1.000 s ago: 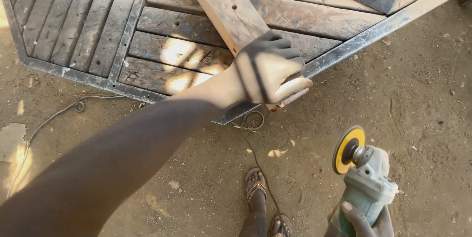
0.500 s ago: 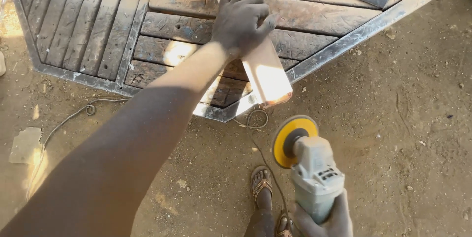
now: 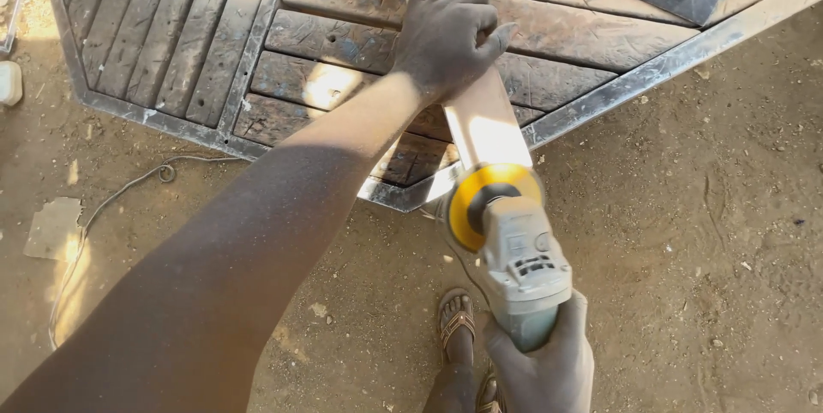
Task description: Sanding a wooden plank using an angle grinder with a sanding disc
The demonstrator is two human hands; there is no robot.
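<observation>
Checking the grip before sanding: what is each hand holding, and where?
Left hand presses the wooden plank just above its near end. Right hand grips the angle grinder by its rear body.

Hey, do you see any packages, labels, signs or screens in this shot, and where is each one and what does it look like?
No packages, signs or screens.
Plate: a small pale marking panel on the grey grinder body, behind its yellow disc, low centre; too small to make out.
</observation>
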